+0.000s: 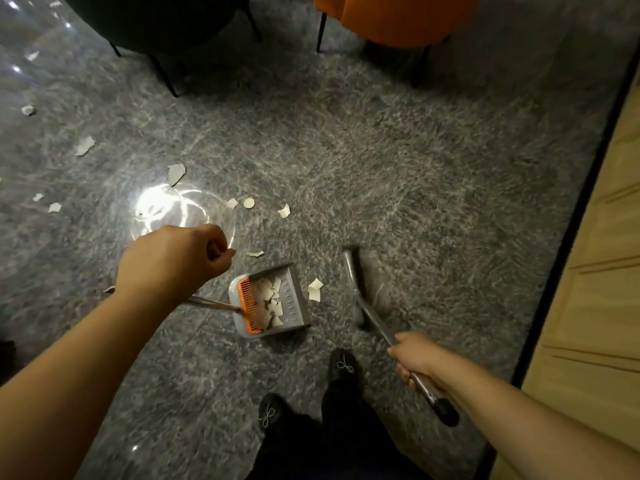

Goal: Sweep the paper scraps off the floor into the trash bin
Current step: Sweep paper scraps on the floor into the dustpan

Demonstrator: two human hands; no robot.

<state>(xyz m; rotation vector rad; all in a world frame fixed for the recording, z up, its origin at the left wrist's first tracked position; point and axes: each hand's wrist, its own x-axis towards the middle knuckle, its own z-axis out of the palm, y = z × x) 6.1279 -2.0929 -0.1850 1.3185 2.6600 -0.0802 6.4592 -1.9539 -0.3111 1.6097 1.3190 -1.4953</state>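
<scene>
— Right hand?
— Curled round the broom handle; its head is on the floor beside the dustpan.
— Left hand?
— Fisted on the dustpan's handle. Scraps lie inside, others scattered around.

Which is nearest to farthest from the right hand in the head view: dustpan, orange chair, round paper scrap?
From the right hand:
1. Dustpan, on the floor just to its left.
2. Round paper scrap, farther ahead and left, beside the light glare.
3. Orange chair, at the far end of the floor.
</scene>
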